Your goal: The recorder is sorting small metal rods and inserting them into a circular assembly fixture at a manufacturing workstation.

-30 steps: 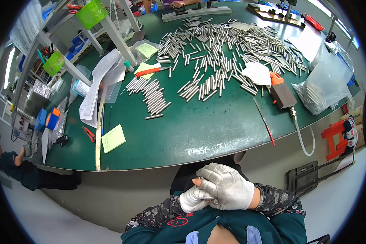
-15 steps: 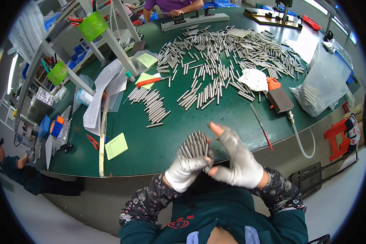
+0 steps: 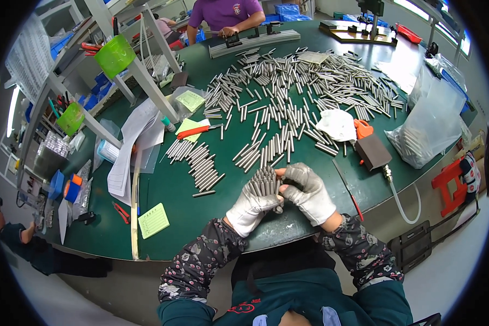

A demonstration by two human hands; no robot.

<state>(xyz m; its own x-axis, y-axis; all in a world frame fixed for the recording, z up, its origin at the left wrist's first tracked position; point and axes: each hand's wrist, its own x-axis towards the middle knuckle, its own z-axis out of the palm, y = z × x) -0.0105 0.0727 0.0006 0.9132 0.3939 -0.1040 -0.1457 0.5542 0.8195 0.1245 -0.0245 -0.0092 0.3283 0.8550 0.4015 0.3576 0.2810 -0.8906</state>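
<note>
In my left hand (image 3: 254,208), gloved in white with bare fingertips, is a tight bundle of steel pins (image 3: 264,182), standing on end with their tips upward. My right hand (image 3: 308,196), in a similar glove with grey-stained fingers, curls in from the right. Its thumb and fingertips pinch at the bundle's right side. Both hands are just above the table's near edge. Beyond them a large heap of loose steel pins (image 3: 280,111) spreads over the green table (image 3: 168,247). Slanted rows of pins (image 3: 204,168) lie to the left of the bundle.
Right of my hands are a red-handled thin tool (image 3: 349,190), a brown block (image 3: 372,150) with a hose, a white cloth (image 3: 336,125) and a bag of pins (image 3: 418,136). A yellow-green slip (image 3: 154,220) and papers (image 3: 126,157) lie left. Across the table sits a person in purple (image 3: 223,16).
My right hand has come in from an open, lifted pose and its fingers have closed against the bundle. The view has shifted, so the table appears lower.
</note>
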